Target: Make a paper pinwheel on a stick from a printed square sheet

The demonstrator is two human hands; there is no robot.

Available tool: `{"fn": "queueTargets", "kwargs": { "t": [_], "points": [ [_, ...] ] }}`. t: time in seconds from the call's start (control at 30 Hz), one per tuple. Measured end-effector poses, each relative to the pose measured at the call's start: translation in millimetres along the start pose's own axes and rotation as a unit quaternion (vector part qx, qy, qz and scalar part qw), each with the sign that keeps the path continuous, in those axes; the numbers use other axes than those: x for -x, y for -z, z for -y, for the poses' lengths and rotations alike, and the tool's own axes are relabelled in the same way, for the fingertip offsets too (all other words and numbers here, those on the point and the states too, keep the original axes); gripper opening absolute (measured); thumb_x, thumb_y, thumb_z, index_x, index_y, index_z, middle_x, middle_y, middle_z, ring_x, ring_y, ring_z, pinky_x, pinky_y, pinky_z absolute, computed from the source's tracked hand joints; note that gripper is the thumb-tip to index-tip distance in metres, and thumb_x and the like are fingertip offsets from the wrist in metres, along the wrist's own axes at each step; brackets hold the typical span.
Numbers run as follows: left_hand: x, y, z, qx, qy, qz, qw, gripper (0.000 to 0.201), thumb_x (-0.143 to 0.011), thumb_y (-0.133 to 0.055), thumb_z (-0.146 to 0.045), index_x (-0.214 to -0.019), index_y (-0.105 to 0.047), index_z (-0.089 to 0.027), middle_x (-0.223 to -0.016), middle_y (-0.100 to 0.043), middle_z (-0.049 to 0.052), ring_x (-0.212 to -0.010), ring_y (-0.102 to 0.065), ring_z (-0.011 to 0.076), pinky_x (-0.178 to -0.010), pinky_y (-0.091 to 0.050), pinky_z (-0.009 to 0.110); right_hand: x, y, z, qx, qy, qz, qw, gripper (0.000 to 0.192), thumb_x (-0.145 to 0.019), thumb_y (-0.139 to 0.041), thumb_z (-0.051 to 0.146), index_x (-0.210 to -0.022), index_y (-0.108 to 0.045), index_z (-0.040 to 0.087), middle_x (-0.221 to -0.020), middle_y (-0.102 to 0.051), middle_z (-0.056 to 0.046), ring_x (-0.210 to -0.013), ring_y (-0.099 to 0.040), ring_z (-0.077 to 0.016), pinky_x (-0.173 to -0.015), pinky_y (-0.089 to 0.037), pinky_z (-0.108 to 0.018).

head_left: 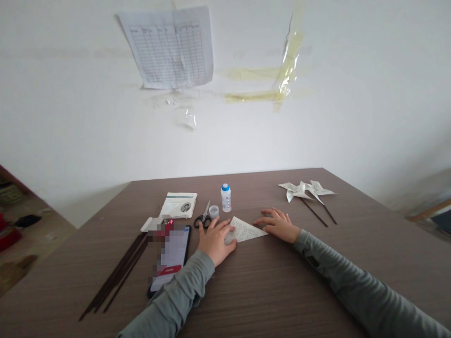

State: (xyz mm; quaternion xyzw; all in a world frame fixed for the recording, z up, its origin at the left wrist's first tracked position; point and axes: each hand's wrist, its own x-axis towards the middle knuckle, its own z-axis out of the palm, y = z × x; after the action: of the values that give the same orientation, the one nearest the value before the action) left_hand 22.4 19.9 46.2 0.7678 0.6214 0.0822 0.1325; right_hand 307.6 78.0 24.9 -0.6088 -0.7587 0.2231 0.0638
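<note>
A printed sheet of paper [244, 230], folded into a triangle, lies flat on the brown table [268, 286]. My left hand [215, 240] rests on its left part with fingers spread, covering that corner. At the paper's right tip, my right hand [278, 225] lies low with its fingers stretched out; whether they touch the paper I cannot tell. Just beyond my left hand are black-handled scissors [203, 218] and a small clear cup [213, 211]. Behind the paper stands a white bottle with a blue cap [226, 198].
Two paper pinwheels [298, 190] on dark sticks lie at the back right. On the left are a stack of paper [179, 205], a red and white box [164, 226], a phone [172, 256] and several dark sticks [116, 274]. A white wall [246, 145] borders the table's far edge.
</note>
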Motion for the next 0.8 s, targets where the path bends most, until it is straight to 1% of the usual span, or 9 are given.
{"fn": "queueTargets", "kwargs": {
  "t": [0.03, 0.1, 0.17, 0.3, 0.4, 0.47, 0.57, 0.7, 0.8],
  "points": [
    [0.3, -0.9, -0.4, -0.002, 0.002, -0.001, 1.0, 0.046, -0.113, -0.083, -0.025, -0.154, -0.094, -0.04, -0.191, -0.077, 0.006, -0.194, -0.052, 0.0506, -0.155, -0.024, 0.1, 1.3, -4.3, 4.1, 0.004, 0.0, -0.01, 1.0, 0.054, -0.114, -0.072, 0.047, -0.162, -0.093, 0.055, -0.199, -0.066, -0.002, -0.196, -0.039, -0.0555, -0.152, -0.034, -0.096],
    [1.0, -2.8, -1.5, -0.005, 0.006, -0.006, 1.0, 0.046, -0.112, -0.082, -0.024, -0.154, -0.094, -0.039, -0.191, -0.078, 0.006, -0.193, -0.053, 0.0499, -0.157, -0.023, 0.099, 4.0, -13.7, 13.4, 0.022, 0.011, -0.04, 0.999, 0.052, -0.117, -0.078, 0.058, -0.167, -0.09, 0.054, -0.199, -0.065, -0.006, -0.196, -0.038, -0.0578, -0.15, -0.036, -0.098],
    [1.5, -4.8, -2.6, -0.002, 0.005, -0.014, 1.0, 0.044, -0.112, -0.083, -0.026, -0.152, -0.095, -0.039, -0.189, -0.08, 0.006, -0.192, -0.054, 0.0502, -0.157, -0.022, 0.098, 6.9, -21.9, 22.8, 0.046, 0.026, -0.067, 0.996, 0.057, -0.114, -0.087, 0.053, -0.171, -0.088, 0.052, -0.2, -0.064, -0.009, -0.196, -0.037, -0.058, -0.153, -0.03, -0.098],
    [0.7, -8.9, -5.8, 0.005, 0.001, -0.032, 0.999, 0.037, -0.112, -0.083, -0.03, -0.146, -0.097, -0.039, -0.183, -0.084, 0.006, -0.189, -0.055, 0.0524, -0.159, -0.02, 0.096, 11.1, -29.0, 36.2, 0.049, 0.064, -0.046, 0.996, 0.06, -0.116, -0.088, 0.054, -0.177, -0.084, 0.055, -0.203, -0.06, -0.01, -0.197, -0.035, -0.0595, -0.156, -0.026, -0.096],
    [-0.9, -10.8, -8.2, 0.005, -0.003, -0.041, 0.999, 0.032, -0.113, -0.085, -0.033, -0.142, -0.097, -0.037, -0.18, -0.085, 0.008, -0.188, -0.057, 0.0524, -0.16, -0.02, 0.095, 12.5, -28.3, 41.0, 0.049, 0.059, -0.05, 0.996, 0.063, -0.116, -0.088, 0.059, -0.178, -0.081, 0.058, -0.201, -0.063, -0.008, -0.196, -0.036, -0.0609, -0.157, -0.024, -0.094],
    [-2.1, -11.5, -8.9, 0.003, 0.0, -0.042, 0.999, 0.029, -0.112, -0.089, -0.034, -0.14, -0.097, -0.038, -0.178, -0.086, 0.008, -0.187, -0.057, 0.0515, -0.16, -0.022, 0.094, 13.0, -27.3, 43.3, 0.053, 0.054, -0.048, 0.996, 0.065, -0.116, -0.089, 0.059, -0.18, -0.08, 0.057, -0.201, -0.063, -0.009, -0.196, -0.036, -0.0613, -0.156, -0.024, -0.096],
    [-3.9, -12.1, -7.7, -0.003, 0.005, -0.039, 0.999, 0.031, -0.113, -0.091, -0.036, -0.143, -0.096, -0.038, -0.177, -0.085, 0.008, -0.188, -0.057, 0.0512, -0.159, -0.025, 0.095, 14.1, -25.9, 47.2, 0.053, 0.041, -0.037, 0.997, 0.068, -0.117, -0.088, 0.057, -0.184, -0.077, 0.054, -0.204, -0.059, -0.011, -0.197, -0.035, -0.0598, -0.157, -0.023, -0.095],
    [-4.6, -10.9, -3.9, -0.006, 0.007, -0.033, 0.999, 0.037, -0.113, -0.091, -0.036, -0.15, -0.094, -0.039, -0.18, -0.084, 0.008, -0.188, -0.057, 0.0511, -0.157, -0.028, 0.095, 15.0, -24.1, 51.1, 0.043, 0.033, -0.027, 0.998, 0.069, -0.117, -0.09, 0.054, -0.184, -0.076, 0.056, -0.205, -0.058, -0.012, -0.197, -0.036, -0.0602, -0.156, -0.025, -0.096],
    [-3.2, -6.3, -1.9, -0.006, 0.012, -0.023, 1.0, 0.037, -0.113, -0.091, -0.033, -0.149, -0.094, -0.04, -0.184, -0.082, 0.007, -0.19, -0.055, 0.052, -0.157, -0.027, 0.097, 14.7, -23.8, 50.8, 0.037, 0.033, -0.025, 0.998, 0.067, -0.117, -0.089, 0.053, -0.182, -0.078, 0.057, -0.205, -0.059, -0.011, -0.197, -0.036, -0.0601, -0.156, -0.026, -0.095]
  ]
}}
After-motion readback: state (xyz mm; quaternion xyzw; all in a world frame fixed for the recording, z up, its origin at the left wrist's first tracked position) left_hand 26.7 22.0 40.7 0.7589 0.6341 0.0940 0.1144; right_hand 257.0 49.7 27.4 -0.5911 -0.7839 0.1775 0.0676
